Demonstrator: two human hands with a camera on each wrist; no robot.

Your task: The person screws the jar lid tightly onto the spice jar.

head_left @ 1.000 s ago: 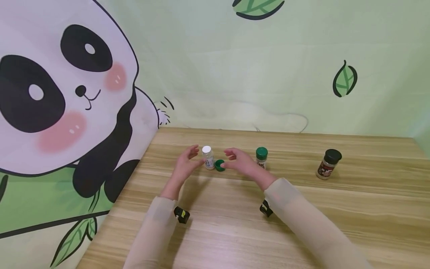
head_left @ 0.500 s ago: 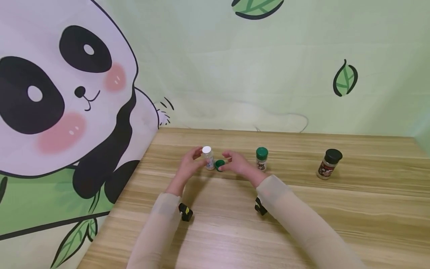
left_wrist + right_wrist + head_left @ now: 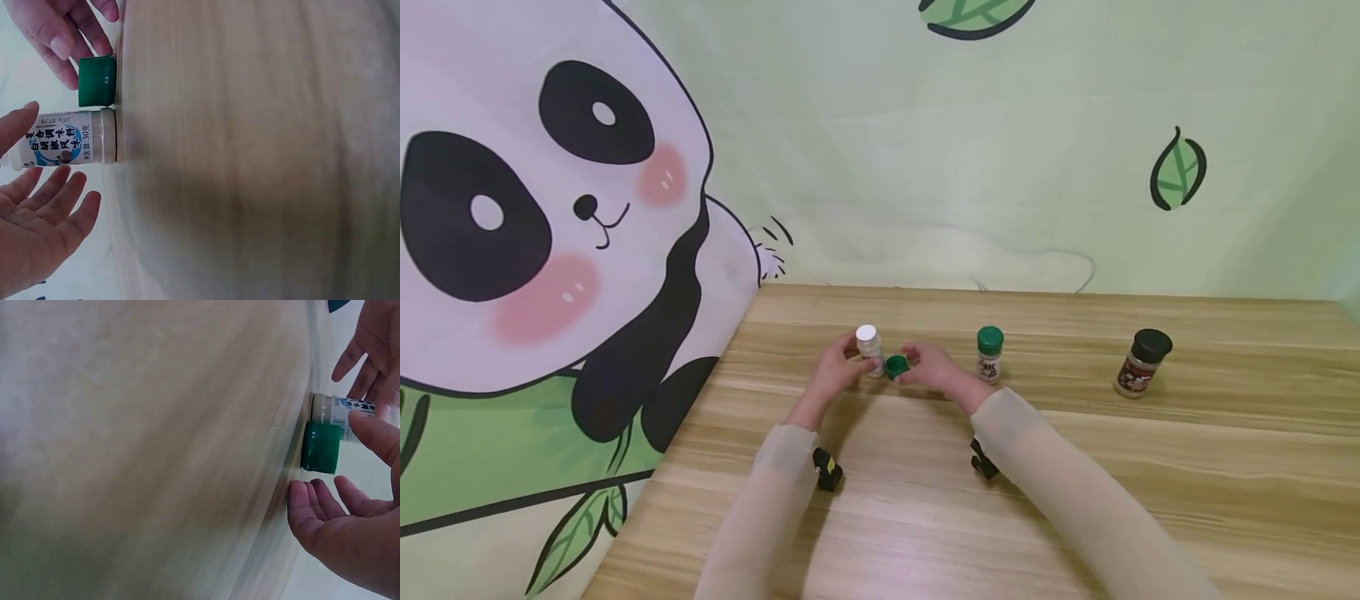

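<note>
A small clear seasoning bottle (image 3: 867, 335) with a white top stands upright on the table; its label (image 3: 61, 139) carries Chinese writing. My left hand (image 3: 837, 368) is around it, thumb in front and loosely spread fingers on the far side, close to its wall. Right beside the bottle sits a green cap (image 3: 897, 365), hollow side up. My right hand (image 3: 931, 367) reaches about this cap from the right. In the right wrist view its thumb (image 3: 372, 434) lies on one side of the cap, and its fingers (image 3: 306, 500) are a small gap away on the other.
A green-capped seasoning bottle (image 3: 989, 354) stands just beyond the right wrist. Farther right is a black-capped seasoning bottle (image 3: 1142, 364). The wooden table (image 3: 910, 517) ends at a fabric backdrop (image 3: 880, 167) printed with a panda and leaves.
Both hands have come inward, the left closer around the bottle and the right closer around the green cap. The bottles and cap stay in place while the head view shifts slightly.
</note>
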